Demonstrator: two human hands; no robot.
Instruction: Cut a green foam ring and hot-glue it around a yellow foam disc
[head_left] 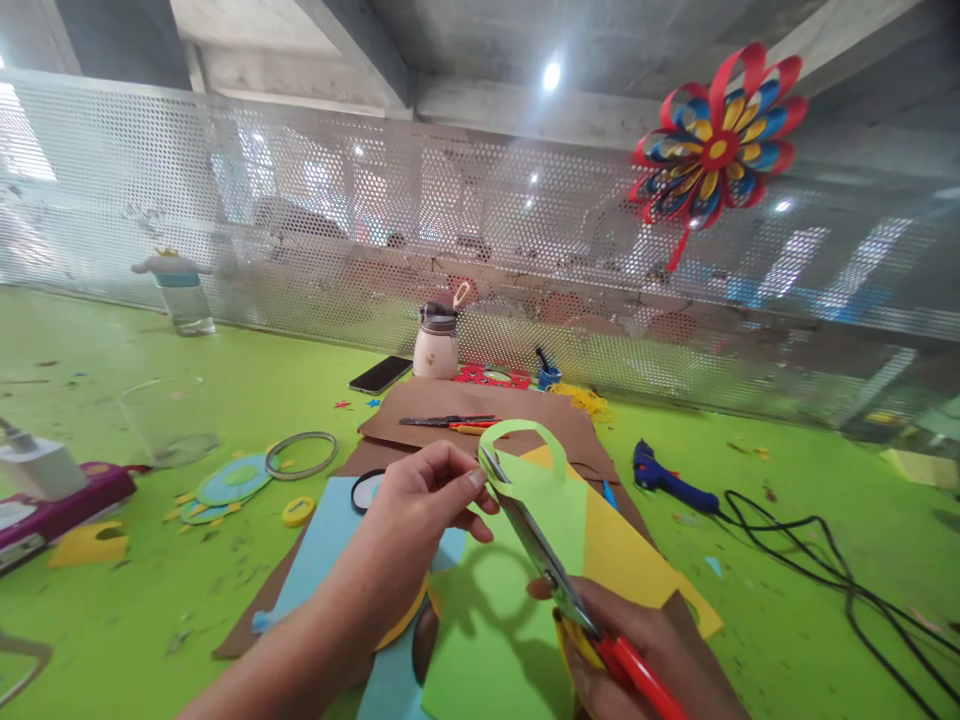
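Observation:
My left hand (420, 505) pinches the edge of a light green paper sheet (517, 580), whose top is cut into a thin curved ring. My right hand (637, 650) grips scissors (540, 550) with red and yellow handles; the blades are in the green sheet near the ring. Yellow paper (630, 560) and light blue paper (330, 545) lie under the green sheet, on brown cardboard (480, 405).
On the green table (150, 600) lie paper rings and scraps (240, 480), a phone (380, 374), a cream bottle (436, 342), a second pair of scissors (448, 421) and a blue glue gun (664, 480) with black cable. A perforated screen stands behind, with a paper flower (716, 145) on it.

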